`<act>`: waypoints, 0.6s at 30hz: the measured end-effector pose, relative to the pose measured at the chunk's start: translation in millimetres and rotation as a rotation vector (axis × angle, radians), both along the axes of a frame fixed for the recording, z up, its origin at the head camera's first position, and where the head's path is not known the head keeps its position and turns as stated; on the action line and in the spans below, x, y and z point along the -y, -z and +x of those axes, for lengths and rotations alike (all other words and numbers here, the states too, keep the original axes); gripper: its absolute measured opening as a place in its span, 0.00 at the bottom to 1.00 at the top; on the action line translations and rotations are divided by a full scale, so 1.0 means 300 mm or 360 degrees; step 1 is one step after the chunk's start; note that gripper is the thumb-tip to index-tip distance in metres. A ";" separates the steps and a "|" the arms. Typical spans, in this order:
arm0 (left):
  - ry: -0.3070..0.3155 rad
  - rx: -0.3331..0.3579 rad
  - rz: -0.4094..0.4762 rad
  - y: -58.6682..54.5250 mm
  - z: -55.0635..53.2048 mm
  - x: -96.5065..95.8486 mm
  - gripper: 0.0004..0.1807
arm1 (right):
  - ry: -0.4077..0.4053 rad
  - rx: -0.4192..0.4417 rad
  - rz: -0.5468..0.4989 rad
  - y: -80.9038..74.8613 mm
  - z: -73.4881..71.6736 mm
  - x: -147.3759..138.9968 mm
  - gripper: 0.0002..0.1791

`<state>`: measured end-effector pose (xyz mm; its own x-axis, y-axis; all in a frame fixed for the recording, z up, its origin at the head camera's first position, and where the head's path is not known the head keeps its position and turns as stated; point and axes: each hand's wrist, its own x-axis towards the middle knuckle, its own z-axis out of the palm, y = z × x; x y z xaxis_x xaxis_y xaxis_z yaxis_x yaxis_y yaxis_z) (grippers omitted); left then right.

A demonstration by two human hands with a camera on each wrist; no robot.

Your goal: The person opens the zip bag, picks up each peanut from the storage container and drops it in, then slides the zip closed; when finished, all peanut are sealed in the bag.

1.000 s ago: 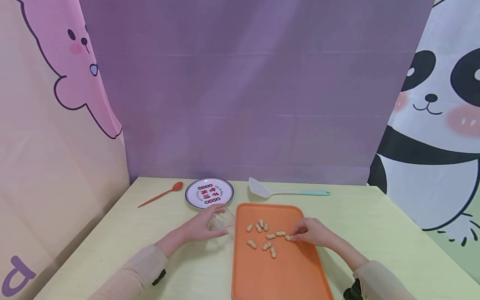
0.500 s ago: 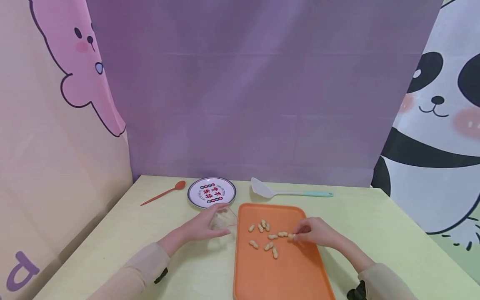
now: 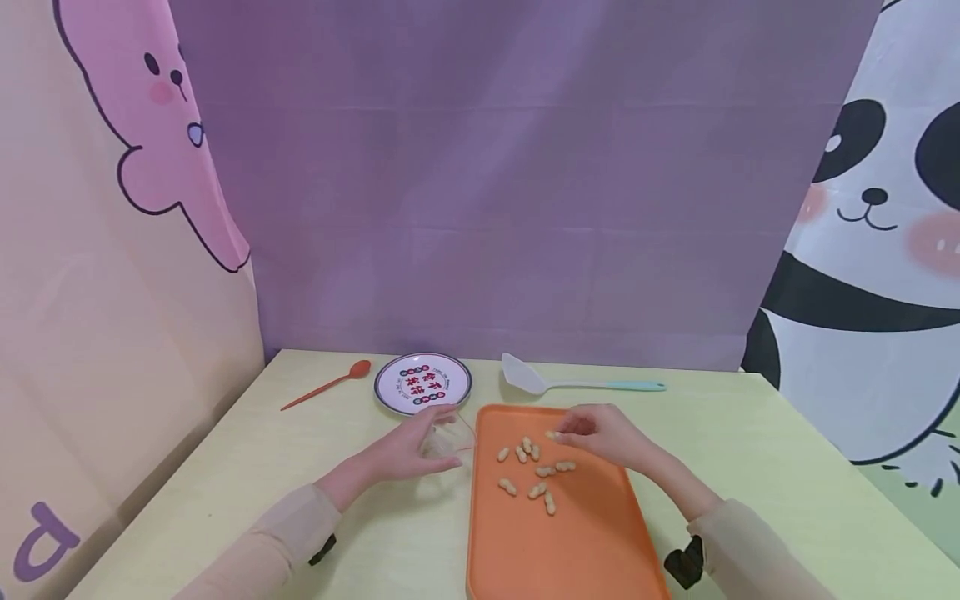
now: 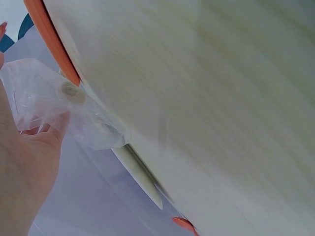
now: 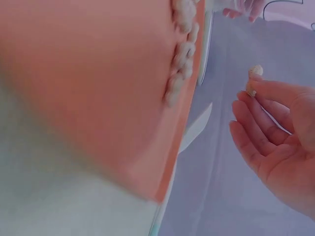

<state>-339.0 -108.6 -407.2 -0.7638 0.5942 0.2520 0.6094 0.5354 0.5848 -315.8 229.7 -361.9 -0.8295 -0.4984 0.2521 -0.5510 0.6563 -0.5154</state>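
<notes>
A clear, thin plastic bag [image 4: 98, 120] with a red line along its mouth hangs from my left hand [image 3: 405, 448], beside the tray's left edge. Thumb and fingers are spread apart and hold its mouth. Inside the bag a pale tan lump [image 4: 74, 92] shows through the film. My right hand [image 3: 611, 435] pinches one peanut [image 5: 254, 78] in its shell between thumb and fingertips, raised over the far part of the orange tray [image 3: 555, 558]. Several more unshelled peanuts [image 3: 537, 490] lie scattered on the tray below and left of this hand.
Behind the left hand is a white plate [image 3: 423, 384] with red print and a dark rim. An orange-red spoon [image 3: 358, 370] lies left of it. A white spatula with a mint handle [image 3: 633, 386] lies beyond the tray. A purple cloth [image 3: 487, 183] hangs behind the table.
My right hand has lifted the rightmost peanut off the tray and carried it up and to the left, toward the bag. The left hand and bag stay nearly still.
</notes>
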 end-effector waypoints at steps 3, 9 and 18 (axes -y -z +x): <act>-0.0001 0.0013 0.0007 -0.002 0.000 -0.001 0.47 | -0.0038 -0.0069 -0.0033 -0.016 -0.006 0.041 0.07; -0.0012 0.0041 0.0005 -0.001 -0.003 0.002 0.47 | -0.0057 -0.0096 -0.0058 -0.042 -0.013 0.137 0.07; -0.0011 0.0056 0.0031 -0.004 0.001 0.000 0.47 | -0.0136 0.0037 -0.0099 -0.049 -0.019 0.271 0.09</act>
<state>-338.6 -108.6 -406.0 -0.7765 0.5841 0.2363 0.5846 0.5280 0.6160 -321.4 148.4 -347.3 -0.7906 -0.5516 0.2659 -0.5911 0.5739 -0.5668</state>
